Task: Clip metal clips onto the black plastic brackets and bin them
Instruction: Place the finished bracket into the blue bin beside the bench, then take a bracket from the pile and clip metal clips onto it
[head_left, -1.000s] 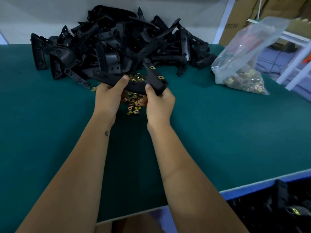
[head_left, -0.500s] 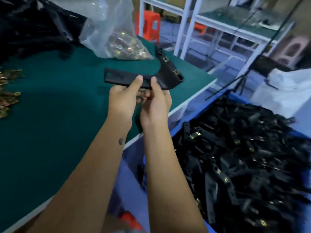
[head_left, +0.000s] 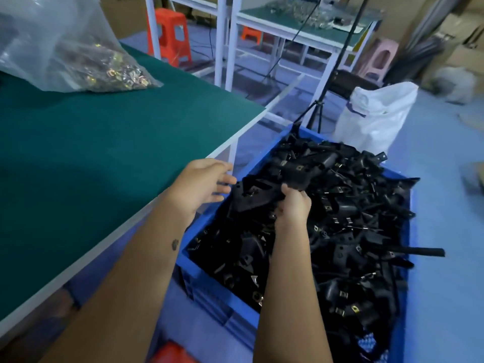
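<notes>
Fingers, left hand (head_left: 203, 183): spread and nearly straight, pointing toward 3 o'clock; holding nothing; tips just short of the bracket's left end, hovering over the bin's left rim by the table edge.
Fingers, right hand (head_left: 293, 205): curled, gripping the black bracket (head_left: 272, 188) from below at its near edge; thumb up at 12 o'clock against the part.
Bracket, lie: long axis from 8 o'clock up to 2 o'clock; wide flat end toward the left hand, narrower end with a metal clip (head_left: 299, 168) toward 2 o'clock; held just above the heap.
Bracket, place: over the left-centre of the blue bin (head_left: 222, 297), right of the table.
Far left: green-topped table (head_left: 104, 153) with white edge; clear plastic bag of metal clips (head_left: 78, 56) at its 11 o'clock corner.
Centre: both forearms reaching in from 6 o'clock; right forearm covering part of the bin's near contents.
Right: heap of black brackets (head_left: 353, 231) fitted with clips, piled past the bin rim, some sticking out at 3 o'clock.
Beyond, 12 to 2 o'clock: orange stool (head_left: 170, 35), white-framed second table (head_left: 301, 30), black tripod (head_left: 322, 100), white sack (head_left: 377, 119) just behind the bin.
Blur: fine clip detail on the held part hard to read.
</notes>
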Available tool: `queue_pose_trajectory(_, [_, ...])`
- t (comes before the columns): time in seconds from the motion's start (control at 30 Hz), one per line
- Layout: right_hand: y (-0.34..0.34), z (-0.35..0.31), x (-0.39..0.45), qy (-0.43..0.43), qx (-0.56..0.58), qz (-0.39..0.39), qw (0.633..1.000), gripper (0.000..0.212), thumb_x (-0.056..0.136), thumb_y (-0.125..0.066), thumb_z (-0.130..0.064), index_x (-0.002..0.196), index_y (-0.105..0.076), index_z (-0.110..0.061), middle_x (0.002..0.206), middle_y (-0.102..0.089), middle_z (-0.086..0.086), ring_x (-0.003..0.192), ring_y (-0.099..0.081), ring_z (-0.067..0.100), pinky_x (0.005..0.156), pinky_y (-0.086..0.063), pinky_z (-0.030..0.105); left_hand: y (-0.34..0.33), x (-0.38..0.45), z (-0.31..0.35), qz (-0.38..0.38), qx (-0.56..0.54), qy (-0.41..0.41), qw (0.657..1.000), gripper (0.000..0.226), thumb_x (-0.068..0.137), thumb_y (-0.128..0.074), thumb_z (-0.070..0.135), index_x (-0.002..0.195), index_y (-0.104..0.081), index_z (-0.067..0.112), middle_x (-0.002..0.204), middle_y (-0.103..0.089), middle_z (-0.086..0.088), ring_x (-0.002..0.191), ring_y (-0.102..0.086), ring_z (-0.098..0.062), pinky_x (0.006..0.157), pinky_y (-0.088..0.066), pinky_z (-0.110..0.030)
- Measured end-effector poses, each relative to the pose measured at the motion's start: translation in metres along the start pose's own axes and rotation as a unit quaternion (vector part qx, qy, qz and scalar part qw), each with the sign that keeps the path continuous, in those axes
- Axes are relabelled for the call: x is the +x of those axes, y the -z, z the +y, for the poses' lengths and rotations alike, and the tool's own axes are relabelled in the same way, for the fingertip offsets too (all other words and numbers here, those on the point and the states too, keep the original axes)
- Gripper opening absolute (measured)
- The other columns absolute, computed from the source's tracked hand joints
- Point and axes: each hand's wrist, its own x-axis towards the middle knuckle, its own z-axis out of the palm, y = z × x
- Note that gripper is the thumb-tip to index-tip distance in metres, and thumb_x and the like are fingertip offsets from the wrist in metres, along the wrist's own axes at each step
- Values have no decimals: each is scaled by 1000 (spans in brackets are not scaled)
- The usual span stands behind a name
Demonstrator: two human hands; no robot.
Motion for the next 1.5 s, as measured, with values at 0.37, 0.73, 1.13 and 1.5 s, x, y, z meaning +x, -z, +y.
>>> queue_pose_trajectory(0.37, [0, 30, -2, 118, -219, 250, 936, 67, 84, -64, -4, 142, -31, -10, 145, -23, 14, 115, -43, 36, 95, -45, 47, 9, 1, -7, -7, 8, -8, 1000, 21, 102, -47, 21, 94, -67, 21, 75, -71, 6, 61, -63, -6, 61, -56, -18])
queue_pose_trajectory(0.73, [-161, 14, -142, 380, -54, -158, 910, 25, 87, -45, 6, 92, -64, -11, 99, -59, 2, 89, -53, 8, 81, -40, 20, 64, -5, 21, 124, -125, -159, 971, 30, 96, -45, 0, 76, -61, 16, 65, -66, 7, 63, -60, -6, 59, -48, -17])
queue_pose_trajectory(1.13, [-293, 126, -287, 373, -314, -546, 681, 22, 90, -44, -15, 91, -63, -25, 98, -65, -4, 92, -58, 16, 80, -50, 41, 289, -69, -10, 500, -98, -123, 852, 28, 95, -47, 10, 74, -61, 22, 75, -62, 4, 72, -57, -11, 66, -48, -23])
queue_pose_trajectory(1.5, [-375, 150, -251, 492, -523, -403, 568, 38, 91, -51, -27, 128, -59, -21, 137, -43, 11, 127, -35, 32, 105, -27, 39, 354, -73, -45, 511, 15, -71, 857, 24, 95, -46, 12, 85, -64, 23, 68, -67, 0, 60, -62, -11, 53, -53, -30])
